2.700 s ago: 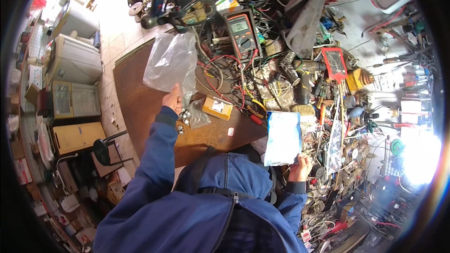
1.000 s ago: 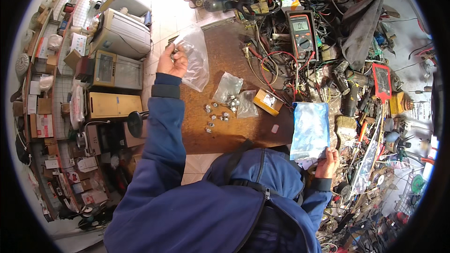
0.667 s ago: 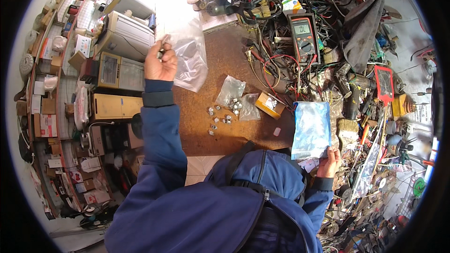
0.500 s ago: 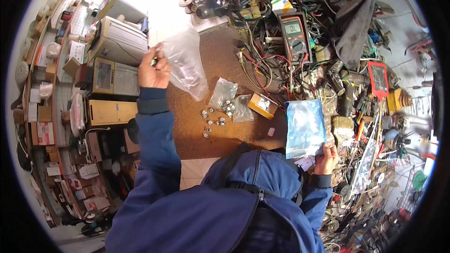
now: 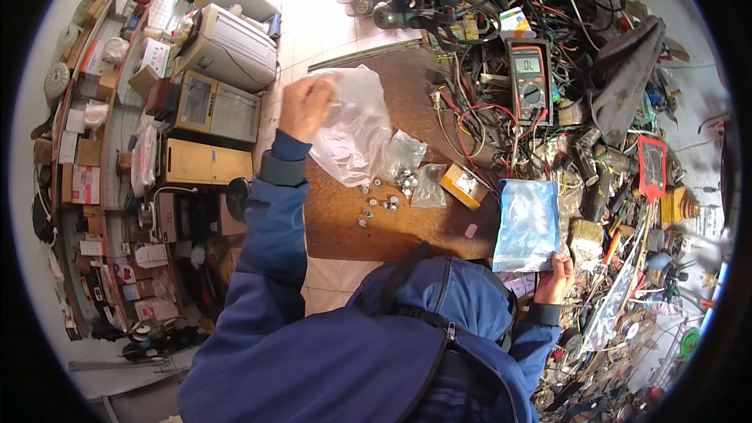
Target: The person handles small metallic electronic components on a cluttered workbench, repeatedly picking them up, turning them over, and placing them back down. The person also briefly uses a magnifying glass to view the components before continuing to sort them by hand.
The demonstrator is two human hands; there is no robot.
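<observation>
My left hand [image 5: 307,108], somewhat blurred, has its fingers curled at the upper left edge of a large clear plastic bag [image 5: 356,129]. The bag hangs spread over the brown bench top, its lower end close to the small metal parts. My right hand [image 5: 556,280] pinches the lower right corner of a blue-and-clear plastic pouch [image 5: 526,223]. Between the hands are two small clear bags [image 5: 405,153], one lower [image 5: 429,188], with several silvery metal parts [image 5: 390,204] scattered beside them. A small open cardboard box [image 5: 464,186] sits to their right.
A multimeter [image 5: 530,82] with red leads stands at the right among tangled cables [image 5: 501,0]. Tools and loose parts crowd the bench's right side. A pale label-like piece [image 5: 471,231] lies near the front edge. Shelves [image 5: 102,164] and appliance-like cases [image 5: 207,160] line the left.
My left hand has swung the large clear bag rightward relative to the bench, and the bag now looks more spread out. My right hand keeps its hold on the blue pouch. The whole view has shifted.
</observation>
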